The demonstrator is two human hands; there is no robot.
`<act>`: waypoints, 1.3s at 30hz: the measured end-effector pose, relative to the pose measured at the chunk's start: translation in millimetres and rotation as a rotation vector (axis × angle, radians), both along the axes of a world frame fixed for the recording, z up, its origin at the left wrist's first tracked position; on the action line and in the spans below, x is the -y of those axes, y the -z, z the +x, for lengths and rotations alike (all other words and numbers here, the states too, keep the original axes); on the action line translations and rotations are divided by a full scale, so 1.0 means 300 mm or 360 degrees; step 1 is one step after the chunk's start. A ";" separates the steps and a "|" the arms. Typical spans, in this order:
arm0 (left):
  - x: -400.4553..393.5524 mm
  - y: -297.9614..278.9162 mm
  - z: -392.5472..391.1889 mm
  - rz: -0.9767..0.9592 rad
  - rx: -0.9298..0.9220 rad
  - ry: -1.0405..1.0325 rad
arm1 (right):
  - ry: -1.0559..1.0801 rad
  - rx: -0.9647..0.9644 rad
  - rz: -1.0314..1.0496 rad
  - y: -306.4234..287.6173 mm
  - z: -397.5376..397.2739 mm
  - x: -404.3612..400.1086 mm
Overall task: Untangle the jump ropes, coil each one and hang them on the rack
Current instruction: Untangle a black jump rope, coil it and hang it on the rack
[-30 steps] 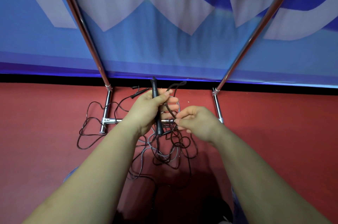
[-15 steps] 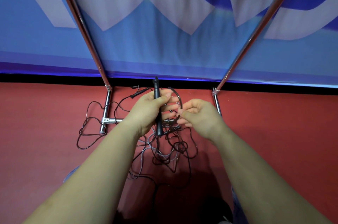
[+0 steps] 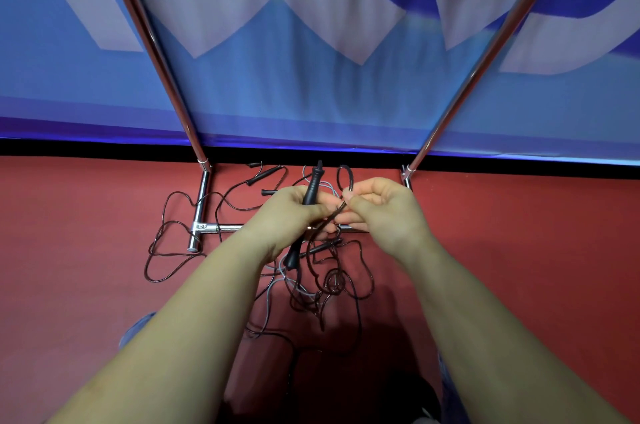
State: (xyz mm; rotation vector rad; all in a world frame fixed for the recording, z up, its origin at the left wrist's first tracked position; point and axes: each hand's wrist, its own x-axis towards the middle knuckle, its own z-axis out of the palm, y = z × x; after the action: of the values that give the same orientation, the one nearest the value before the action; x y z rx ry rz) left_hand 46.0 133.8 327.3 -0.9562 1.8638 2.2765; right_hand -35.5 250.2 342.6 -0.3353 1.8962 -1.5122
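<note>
Nearest us, both forearms reach forward and converge over the red floor (image 3: 86, 250). Beneath them lies the tangle of jump ropes (image 3: 325, 285), dark cords with one pale cord among them, looping outward to the left past the rack's base bar (image 3: 228, 227).

Above the tangle, our left hand (image 3: 291, 216) is curled around a black handle (image 3: 311, 186), held tip upward. Our right hand (image 3: 381, 209) meets it, thumb and fingertips pinching a dark cord loop (image 3: 346, 178) that arches above the knuckles.

To do this step well, we judge it best to anchor the handle and feed one strand out in short lengths, following it through each crossing without pulling the knot tight.

Farther off, spare handles (image 3: 266, 176) lie on the floor. The rack (image 3: 166, 53) rises in two chrome uprights before a blue banner (image 3: 311, 94); nothing hangs there yet in view.
</note>
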 end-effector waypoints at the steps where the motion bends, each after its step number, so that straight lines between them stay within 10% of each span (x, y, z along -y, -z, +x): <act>1: 0.000 -0.001 0.001 0.0001 0.0001 0.0004 | 0.0007 -0.0038 0.0009 0.002 -0.001 -0.001; 10: -0.009 -0.013 -0.002 0.0063 -0.0014 -0.0025 | 0.0268 -0.0052 -0.0034 0.003 -0.021 0.004; 19: 0.019 -0.038 -0.012 0.0500 -0.0237 -0.0572 | -0.0792 -0.0136 0.0506 0.046 0.032 -0.008; 25: 0.035 -0.029 -0.010 0.0393 -0.0291 -0.0548 | -0.0403 -0.0136 0.0319 0.009 0.010 -0.006; 33: -0.021 0.012 0.009 -0.0211 0.0017 0.0328 | 0.0337 0.0514 -0.0327 -0.049 -0.035 -0.009; 39: -0.022 -0.005 0.006 -0.0082 -0.0039 0.0158 | 0.0311 0.0347 -0.0269 -0.035 -0.039 -0.005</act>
State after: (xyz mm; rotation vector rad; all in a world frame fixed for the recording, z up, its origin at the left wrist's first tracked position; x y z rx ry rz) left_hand 47.8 140.4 328.9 -0.8251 1.9421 2.2042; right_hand -47.3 251.6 353.1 -0.0563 1.6731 -1.7671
